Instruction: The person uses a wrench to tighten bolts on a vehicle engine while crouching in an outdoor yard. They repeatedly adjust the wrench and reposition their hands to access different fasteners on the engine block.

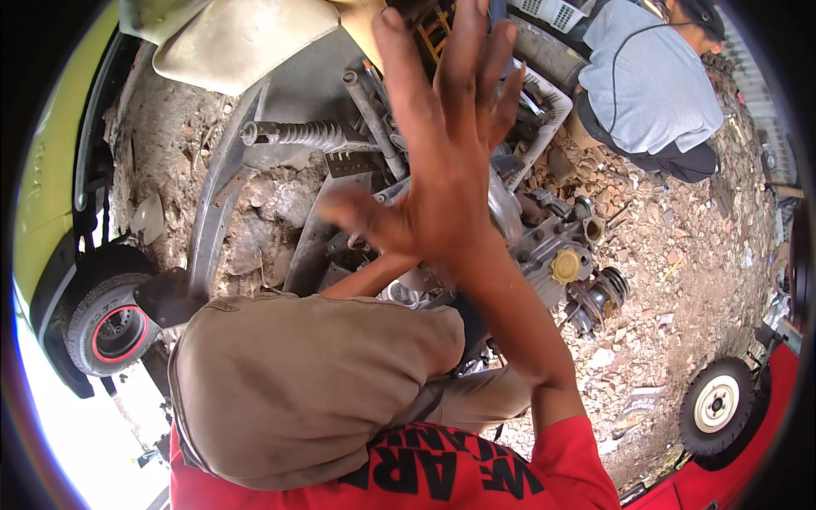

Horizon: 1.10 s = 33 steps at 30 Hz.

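Note:
My right hand (pixel 450 183) is raised close in front of the view, fingers spread upward and the thumb out to the left. It holds nothing and hides part of the metal parts behind it. My left forearm (pixel 371 277) reaches from behind my raised knee toward those parts. The left hand's fingers are hidden behind my right wrist. Right of my wrist lies a greasy engine or gearbox assembly (pixel 537 253) with a yellow ribbed cap (pixel 565 265). A part with a ribbed boot or coil (pixel 299 133) lies to the left of my hand, beside a metal tube (pixel 374 126).
A person in a grey shirt (pixel 653 81) crouches at the far right by a white crate (pixel 557 115). Rubble ground (pixel 646 323) spreads to the right. A yellow-green vehicle (pixel 47 187) stands left, and a red one (pixel 731 476) at lower right. Cream panels (pixel 246 42) lie far left.

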Tool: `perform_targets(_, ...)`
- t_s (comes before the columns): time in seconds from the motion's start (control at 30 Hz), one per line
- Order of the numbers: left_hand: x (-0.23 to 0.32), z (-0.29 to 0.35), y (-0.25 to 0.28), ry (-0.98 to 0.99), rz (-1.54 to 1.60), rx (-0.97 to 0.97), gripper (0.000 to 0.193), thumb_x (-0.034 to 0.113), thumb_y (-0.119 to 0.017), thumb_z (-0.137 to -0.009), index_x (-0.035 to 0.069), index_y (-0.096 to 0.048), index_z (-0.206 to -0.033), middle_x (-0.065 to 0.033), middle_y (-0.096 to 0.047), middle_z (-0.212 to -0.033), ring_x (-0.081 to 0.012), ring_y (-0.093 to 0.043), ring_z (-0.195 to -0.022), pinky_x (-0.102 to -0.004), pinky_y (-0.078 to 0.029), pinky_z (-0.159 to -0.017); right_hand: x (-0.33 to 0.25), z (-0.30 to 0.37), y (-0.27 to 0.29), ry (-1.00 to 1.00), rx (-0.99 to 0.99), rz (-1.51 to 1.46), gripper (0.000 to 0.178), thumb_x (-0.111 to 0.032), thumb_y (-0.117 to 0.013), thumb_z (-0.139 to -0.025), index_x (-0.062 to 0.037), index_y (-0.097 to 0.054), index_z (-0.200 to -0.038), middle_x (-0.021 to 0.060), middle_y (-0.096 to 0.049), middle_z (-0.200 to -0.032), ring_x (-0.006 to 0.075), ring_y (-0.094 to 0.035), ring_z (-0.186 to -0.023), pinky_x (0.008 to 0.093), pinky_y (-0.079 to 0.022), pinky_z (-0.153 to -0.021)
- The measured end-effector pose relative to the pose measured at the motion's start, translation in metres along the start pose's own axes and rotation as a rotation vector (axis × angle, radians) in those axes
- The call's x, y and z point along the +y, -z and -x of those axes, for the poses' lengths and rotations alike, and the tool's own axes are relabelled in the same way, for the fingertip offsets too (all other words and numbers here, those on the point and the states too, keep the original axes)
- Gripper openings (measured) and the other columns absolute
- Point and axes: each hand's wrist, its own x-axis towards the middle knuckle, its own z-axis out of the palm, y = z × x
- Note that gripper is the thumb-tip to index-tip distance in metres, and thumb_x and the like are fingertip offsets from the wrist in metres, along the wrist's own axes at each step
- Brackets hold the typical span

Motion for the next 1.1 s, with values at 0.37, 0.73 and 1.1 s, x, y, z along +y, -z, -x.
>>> perform_targets(0.37,0.022,-0.002,0.008,-0.359,0.082,0.094,0.035,0.015,-0.064,-0.084,-0.002,-0.063,-0.114,-0.0221,-0.068,-0.112,-0.0414,-0.063,-0.109,-0.0451,-0.049,-0.094,-0.033,0.072,-0.077,-0.350,-0.231,-0.811,0.049,-0.044,-0.062,-0.095,-0.0010,-0.062,-0.118,0.0261,-0.061,-0.124,0.0423,-0.058,-0.116,0.0604,-0.043,-0.095)
perform_targets(0.73,0.016,-0.003,0.013,-0.072,0.159,0.006,0.049,0.032,-0.065,-0.091,-0.005,-0.056,-0.123,-0.0232,-0.065,-0.118,-0.0316,-0.061,-0.116,-0.0427,-0.046,-0.098,0.018,0.122,-0.031,-0.769,-0.602,-1.300,0.035,-0.031,-0.056,-0.103,0.0013,-0.063,-0.094,0.0067,-0.055,-0.060,0.0128,-0.050,-0.051,0.0314,-0.040,-0.049)
perform_targets(1.1,0.004,-0.011,0.013,0.428,0.440,0.010,0.066,0.064,-0.053,-0.095,0.001,-0.068,-0.106,-0.0083,-0.062,-0.095,-0.0140,-0.053,-0.081,-0.0288,-0.043,-0.076,0.055,0.111,-0.010,-1.347,-0.099,-1.900,0.051,-0.045,-0.042,-0.107,-0.0001,-0.062,-0.095,-0.0021,-0.045,-0.066,0.0092,-0.038,-0.053,0.0269,-0.031,-0.050)
